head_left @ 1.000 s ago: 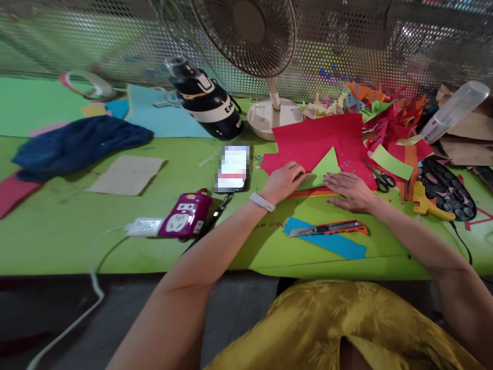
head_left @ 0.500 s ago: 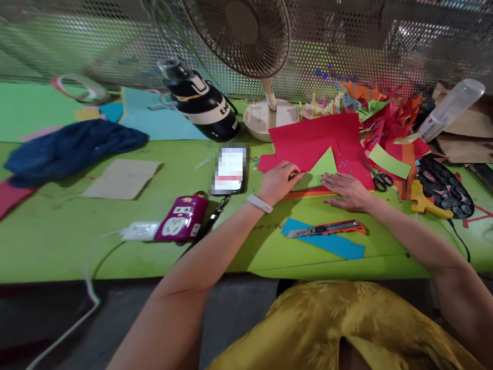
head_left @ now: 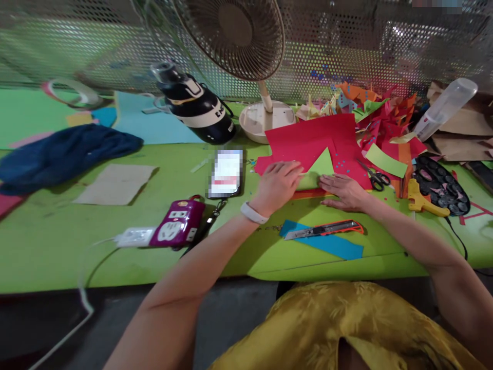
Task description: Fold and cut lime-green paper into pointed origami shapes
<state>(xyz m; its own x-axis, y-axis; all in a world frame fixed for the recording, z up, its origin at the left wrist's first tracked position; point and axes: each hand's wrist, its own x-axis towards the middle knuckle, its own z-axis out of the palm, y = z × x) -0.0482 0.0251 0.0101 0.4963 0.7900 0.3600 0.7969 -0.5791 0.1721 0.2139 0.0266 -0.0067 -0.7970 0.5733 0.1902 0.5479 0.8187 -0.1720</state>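
Note:
A folded light green sheet of paper, its top corner a point, lies over a large red sheet. My left hand rests on the left side of the green paper, fingers stretched out and lying over it. On its right side my right hand presses flat, fingers extended. An orange strip shows under the near edge. Nearer the table edge, an orange-edged utility knife lies across a blue paper strip. The paper beneath my fingers is hidden.
Scissors, a yellow glue gun and a black palette lie to the right. Paper scraps pile behind. A fan, black bottle, phone and purple power strip stand or lie leftward.
My left hand has flattened, its fingers now stretched over the green paper instead of curled at its edge. The right hand stays nearly in place. The view has shifted slightly.

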